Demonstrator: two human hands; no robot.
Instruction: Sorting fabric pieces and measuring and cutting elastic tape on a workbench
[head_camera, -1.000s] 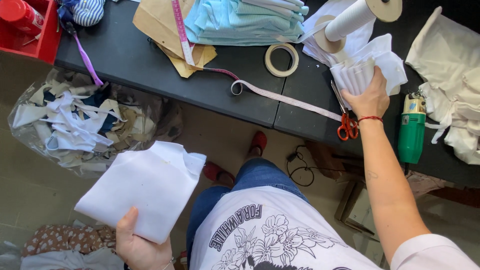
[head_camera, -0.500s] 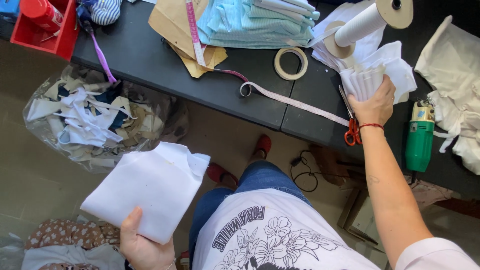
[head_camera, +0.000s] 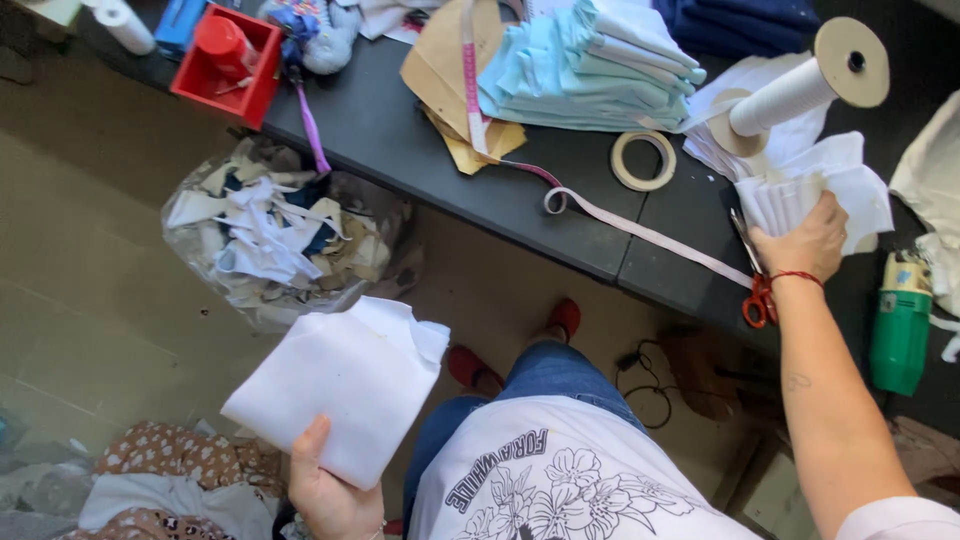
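Dark worktable (head_camera: 400, 140), tiled floor, scrap bag (head_camera: 280, 240), left hand (head_camera: 330, 490) fingers gripping white fabric (head_camera: 340, 385), right hand (head_camera: 805, 240) clasping folded stack (head_camera: 800, 195)

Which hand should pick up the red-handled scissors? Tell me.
Probably the right hand: it rests on the white fabric pieces right above the scissors. The left hand holds a white fabric stack below the table.

Soft, even daylight fills the frame, bright enough to show colour clearly. The white folded fabric piece (head_camera: 335, 395) at lower left comes close to washing out, with little texture left. The dark grey surface (head_camera: 420, 150) carries a dull sheen and only faint shadows. The floor beneath its edge, centre right, falls into dimmer shade. Wide-angle bending curves the edges; focus looks slightly soft throughout.
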